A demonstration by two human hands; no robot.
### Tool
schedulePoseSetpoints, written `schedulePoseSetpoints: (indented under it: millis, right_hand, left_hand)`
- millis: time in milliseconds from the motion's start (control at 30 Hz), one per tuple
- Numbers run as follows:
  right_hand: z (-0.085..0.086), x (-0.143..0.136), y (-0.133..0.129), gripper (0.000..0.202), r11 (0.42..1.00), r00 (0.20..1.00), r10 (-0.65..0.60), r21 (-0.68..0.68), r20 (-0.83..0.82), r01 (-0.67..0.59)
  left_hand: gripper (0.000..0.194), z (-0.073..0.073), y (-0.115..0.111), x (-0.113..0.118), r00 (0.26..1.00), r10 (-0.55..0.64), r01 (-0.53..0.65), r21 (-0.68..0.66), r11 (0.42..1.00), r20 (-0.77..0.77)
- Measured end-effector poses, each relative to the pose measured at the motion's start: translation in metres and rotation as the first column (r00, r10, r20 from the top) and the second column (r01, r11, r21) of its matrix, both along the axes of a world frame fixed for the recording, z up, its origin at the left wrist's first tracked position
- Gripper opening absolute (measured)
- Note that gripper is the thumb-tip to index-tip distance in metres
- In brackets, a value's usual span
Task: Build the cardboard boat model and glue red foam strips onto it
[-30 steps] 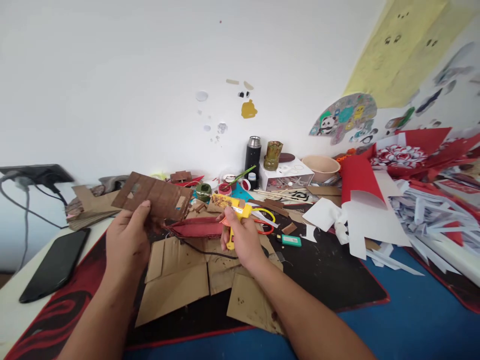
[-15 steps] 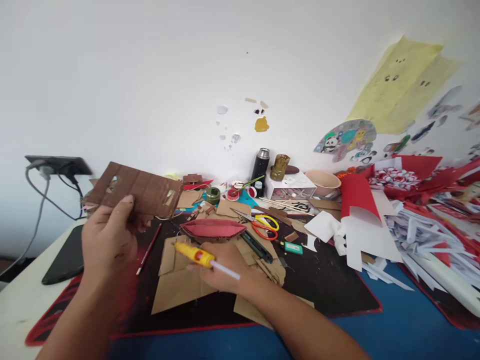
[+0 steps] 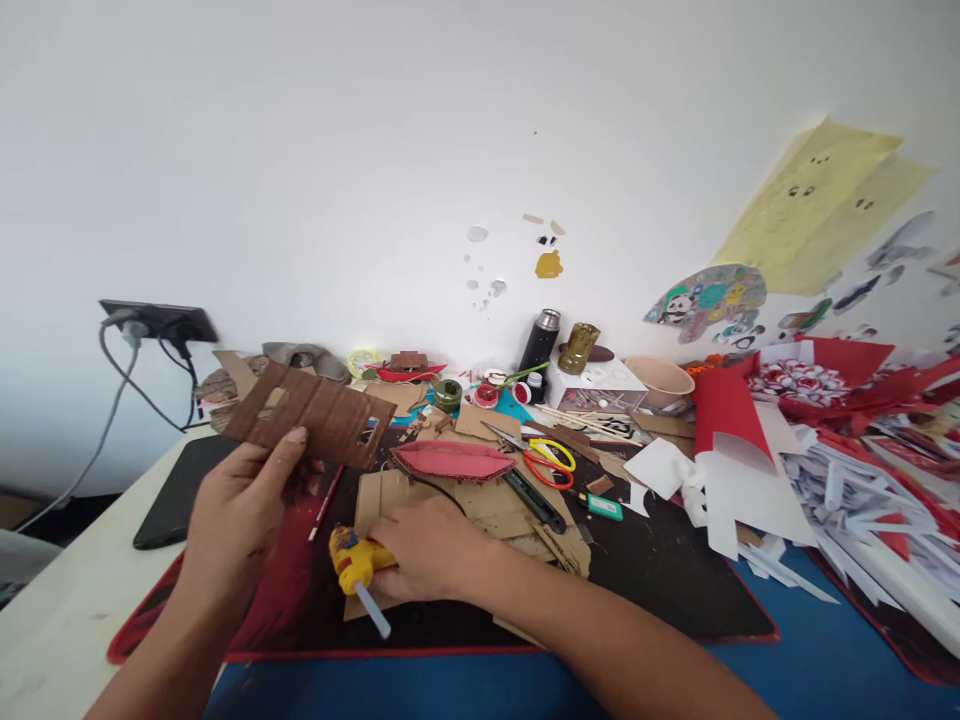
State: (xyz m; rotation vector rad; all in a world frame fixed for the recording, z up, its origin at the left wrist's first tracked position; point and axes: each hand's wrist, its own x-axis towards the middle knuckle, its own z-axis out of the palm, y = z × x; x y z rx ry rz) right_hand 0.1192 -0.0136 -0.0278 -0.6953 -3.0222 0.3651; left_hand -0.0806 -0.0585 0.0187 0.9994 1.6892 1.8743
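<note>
My left hand [image 3: 244, 505] pinches a brown-painted cardboard panel [image 3: 319, 415] with cut-out openings near both ends, raised above the mat's left side. Closed around the handle of a yellow hot glue gun [image 3: 352, 560] is my right hand [image 3: 427, 548]; a pale glue stick [image 3: 373, 610] sticks out of the gun toward me. The gun is over the brown cardboard sheets [image 3: 379, 490]. Just beyond my right hand lies a red boat-shaped cardboard piece [image 3: 454, 460]. A pencil [image 3: 326, 505] lies between the panel and the gun.
Scissors [image 3: 551, 462], a dark green box cutter [image 3: 534, 500] and a green lighter [image 3: 600, 506] lie right of the cardboard. Behind stand small paint jars [image 3: 448, 396], a black thermos [image 3: 540, 340] and a white box [image 3: 596, 388]. White paper strips [image 3: 840, 490] pile up at right; a black phone [image 3: 176, 490] lies left.
My right hand has turned the glue gun so its stick end points down toward me and moved it left. The panel sits lower in the picture; the camera view has shifted too.
</note>
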Motion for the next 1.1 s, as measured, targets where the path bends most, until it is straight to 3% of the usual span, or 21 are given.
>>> schedulePoseSetpoints:
  millis: [267,400,500,600,700,800,967,1100]
  right_hand:
    - [-0.005,0.001,0.003,0.053,0.995,0.996,0.094,-0.023,-0.005,-0.094]
    - [-0.003,0.015,0.005,0.051,0.990,0.993,0.085,-0.110,-0.078,-0.093]
    - [-0.002,0.031,0.007,0.032,0.968,0.961,-0.094,-0.250,-0.260,0.027]
    - [0.007,0.050,0.015,0.023,0.877,0.799,-0.391,-0.448,-0.456,0.174]
    - [0.022,0.069,0.030,0.027,0.780,0.599,-0.598,-0.559,-0.532,0.282]
    - [0.036,0.085,0.045,0.037,0.727,0.477,-0.668,-0.637,-0.571,0.256]
    - [0.039,0.094,0.048,0.040,0.692,0.527,-0.661,-0.705,-0.535,0.152]
    - [0.037,0.094,0.042,0.052,0.663,0.574,-0.661,-0.735,-0.484,0.143]
  left_hand:
    - [0.058,-0.017,0.006,0.003,0.979,-0.159,0.168,-0.062,0.984,0.128]
    - [0.058,-0.017,0.008,0.005,0.986,-0.165,0.164,-0.119,0.979,0.001]
    - [0.057,-0.015,0.009,0.004,0.975,-0.194,0.177,-0.146,0.973,-0.112]
    - [0.056,-0.013,0.014,0.000,0.941,-0.280,0.244,-0.193,0.950,-0.187]
    - [0.055,-0.011,0.025,-0.004,0.872,-0.415,0.350,-0.261,0.900,-0.261]
    - [0.053,-0.004,0.038,-0.003,0.753,-0.573,0.499,-0.285,0.818,-0.325]
    - [0.045,0.009,0.056,0.011,0.515,-0.750,0.624,-0.418,0.660,-0.414]
    - [0.049,0.012,0.068,0.021,0.483,-0.769,0.617,-0.461,0.638,-0.418]
